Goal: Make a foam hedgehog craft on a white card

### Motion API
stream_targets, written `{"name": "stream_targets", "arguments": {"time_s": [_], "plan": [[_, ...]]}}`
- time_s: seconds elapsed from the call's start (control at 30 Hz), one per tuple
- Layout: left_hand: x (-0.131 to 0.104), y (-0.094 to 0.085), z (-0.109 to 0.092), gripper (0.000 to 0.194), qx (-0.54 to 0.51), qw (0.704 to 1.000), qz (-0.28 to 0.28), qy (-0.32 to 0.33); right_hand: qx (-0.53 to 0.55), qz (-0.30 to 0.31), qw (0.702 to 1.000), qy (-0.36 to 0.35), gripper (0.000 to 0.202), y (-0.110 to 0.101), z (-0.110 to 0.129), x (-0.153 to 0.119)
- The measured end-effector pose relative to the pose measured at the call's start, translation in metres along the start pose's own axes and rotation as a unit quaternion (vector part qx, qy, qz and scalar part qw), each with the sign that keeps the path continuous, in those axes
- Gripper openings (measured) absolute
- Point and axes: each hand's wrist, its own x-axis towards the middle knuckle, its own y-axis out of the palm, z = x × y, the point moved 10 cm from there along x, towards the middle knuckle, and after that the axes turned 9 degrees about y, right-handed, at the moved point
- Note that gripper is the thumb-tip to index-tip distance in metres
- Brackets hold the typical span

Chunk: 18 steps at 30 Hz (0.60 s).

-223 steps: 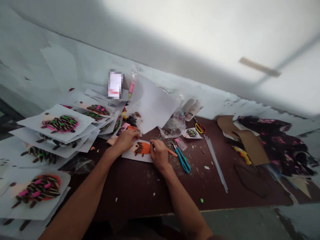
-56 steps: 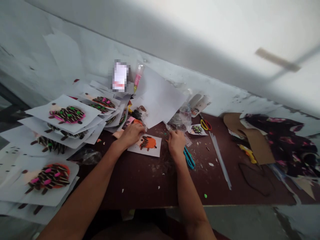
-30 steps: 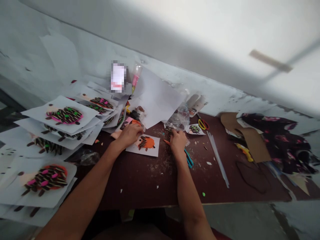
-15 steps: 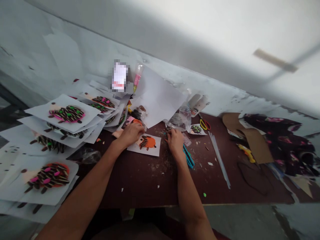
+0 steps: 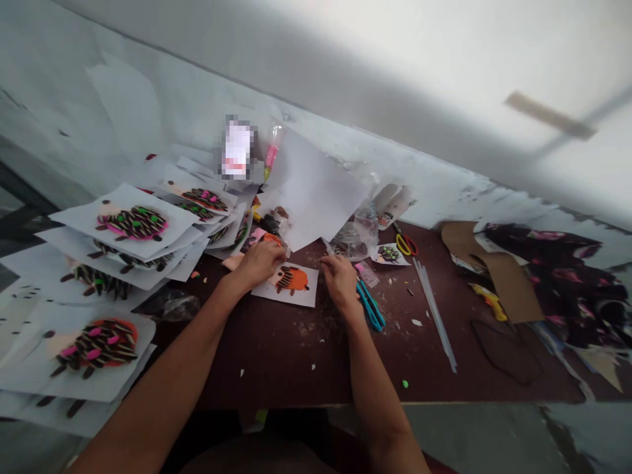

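Note:
A small white card [image 5: 306, 296] with an orange hedgehog figure [image 5: 292, 278] lies flat on the dark red table. At the card's upper left corner is my left hand [image 5: 264, 259], fingers bent and pressed together; what they hold, if anything, is hidden. My right hand [image 5: 338, 273] is just right of the card, thumb and fingertips pinched on something too small to make out. Teal-handled scissors [image 5: 370, 306] lie beside my right wrist. Behind my left hand are pink and orange pieces [image 5: 257, 238], partly covered.
Stacked hedgehog pictures [image 5: 131, 227] fill the left side. Clear plastic bags [image 5: 360, 234], a white sheet [image 5: 311, 191] and red-yellow scissors [image 5: 405, 243] are behind. Translucent sticks [image 5: 435, 316], a yellow glue gun [image 5: 488, 301] and dark floral cloth [image 5: 553, 283] lie right.
My right hand has drawn slightly left, toward the card, from the bits by the plastic bag. More of the teal-handled scissors shows. My left hand has barely moved.

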Motion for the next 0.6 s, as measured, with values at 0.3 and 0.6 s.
{"name": "stream_targets", "arguments": {"time_s": [0.3, 0.6], "plan": [[0.000, 0.001, 0.001, 0.018, -0.001, 1.000, 0.001, 0.008, 0.107, 0.064, 0.989, -0.075, 0.020, 0.029, 0.032, -0.019], [0.000, 0.000, 0.001, 0.017, -0.010, 1.000, 0.000, 0.004, 0.021, 0.058, 0.993, -0.104, 0.026, 0.036, 0.040, -0.020]]}}
